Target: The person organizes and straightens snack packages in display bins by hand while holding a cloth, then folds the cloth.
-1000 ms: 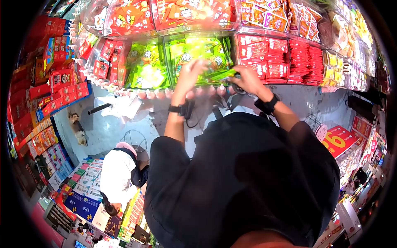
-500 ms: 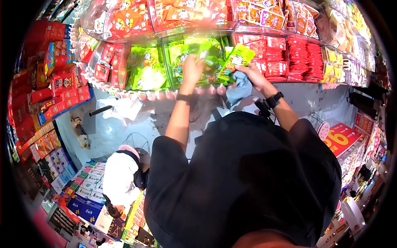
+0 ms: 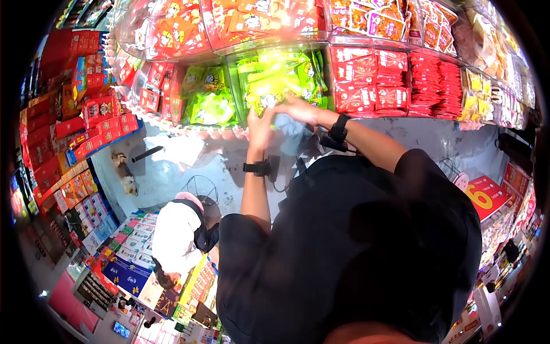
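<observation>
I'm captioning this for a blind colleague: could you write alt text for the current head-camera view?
A person's left hand and right hand meet at a bright green packet over similar green packets, with a blurred pale blue cloth below. Red packets fill neighbouring compartments; another person is at lower left.

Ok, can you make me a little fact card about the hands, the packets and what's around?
Left hand: touching the lower edge of a green packet
Right hand: beside the left, fingertips at the same packet; its grip is hard to see
Blue cloth: just below the right hand, blurry
Right of the green bin: red packets
Floor: a small furry animal, kind unclear
Other person: white top, bending over, lower left
Wrists: something dark on both
</observation>
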A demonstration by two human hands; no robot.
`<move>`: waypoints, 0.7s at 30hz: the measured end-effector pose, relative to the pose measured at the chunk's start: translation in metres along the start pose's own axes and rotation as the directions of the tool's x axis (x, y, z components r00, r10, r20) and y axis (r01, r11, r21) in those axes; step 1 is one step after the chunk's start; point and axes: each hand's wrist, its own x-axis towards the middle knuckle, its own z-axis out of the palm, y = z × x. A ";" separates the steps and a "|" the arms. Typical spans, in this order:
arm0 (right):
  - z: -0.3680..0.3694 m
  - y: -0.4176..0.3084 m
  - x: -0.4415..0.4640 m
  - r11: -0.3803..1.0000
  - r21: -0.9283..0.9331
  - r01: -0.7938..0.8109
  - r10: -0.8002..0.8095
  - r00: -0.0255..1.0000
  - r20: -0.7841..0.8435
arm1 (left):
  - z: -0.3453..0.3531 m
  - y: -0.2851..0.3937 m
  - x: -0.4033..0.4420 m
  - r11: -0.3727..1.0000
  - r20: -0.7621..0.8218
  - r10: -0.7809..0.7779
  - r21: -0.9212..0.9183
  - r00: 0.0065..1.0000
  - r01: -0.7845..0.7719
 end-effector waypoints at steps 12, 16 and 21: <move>-0.043 0.053 0.037 0.999 0.032 -0.023 0.030 0.971 -0.236 | -0.052 -0.012 0.107 0.808 0.231 0.056 0.561 0.971 -0.180; -0.060 0.069 0.030 0.994 0.084 -0.064 0.083 0.964 -0.253 | -0.038 -0.025 0.116 0.160 0.285 0.071 0.943 0.956 -0.293; -0.072 0.062 0.016 0.992 0.027 -0.120 0.121 0.919 -0.375 | 0.000 0.010 0.071 0.306 0.118 0.080 0.942 0.990 -0.137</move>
